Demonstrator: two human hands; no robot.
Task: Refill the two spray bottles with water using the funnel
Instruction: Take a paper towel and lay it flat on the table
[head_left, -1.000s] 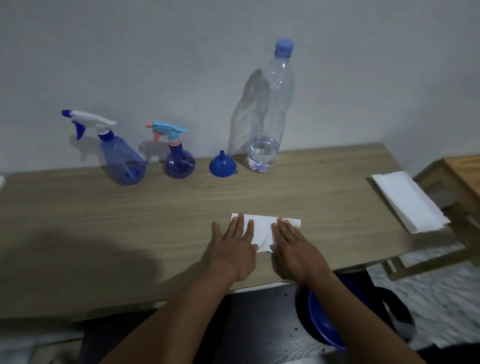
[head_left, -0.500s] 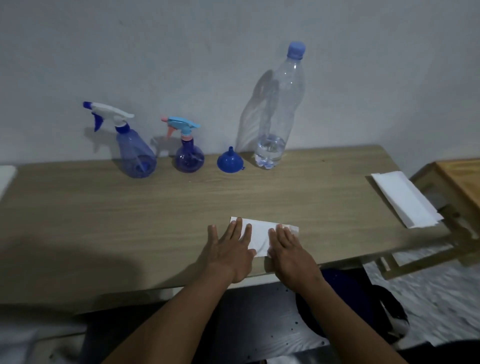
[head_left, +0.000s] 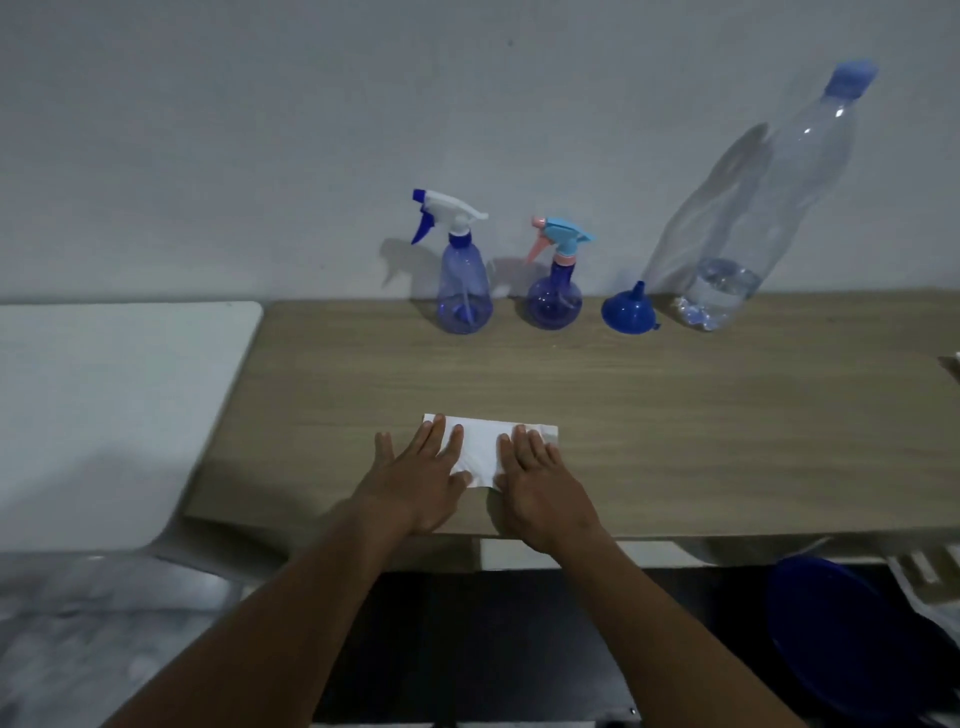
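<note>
Two blue spray bottles stand against the wall at the back of the wooden table (head_left: 675, 415): a taller one with a white trigger head (head_left: 464, 283) and a round one with a light-blue and pink head (head_left: 555, 291). To their right a blue funnel (head_left: 627, 309) lies mouth down. Beside it stands a large clear water bottle (head_left: 748, 223) with a blue cap and a little water at the bottom. My left hand (head_left: 421, 475) and my right hand (head_left: 540, 480) lie flat, fingers straight, on a folded white paper towel (head_left: 480, 444) near the front edge.
A white surface (head_left: 114, 405) adjoins the table's left end. Under the table at the right is a dark blue round object (head_left: 831, 639). A white item shows at the far right edge.
The camera has swung to the left, so the bottles and funnel now appear further right in the frame. Both hands stay flat on the paper towel.
</note>
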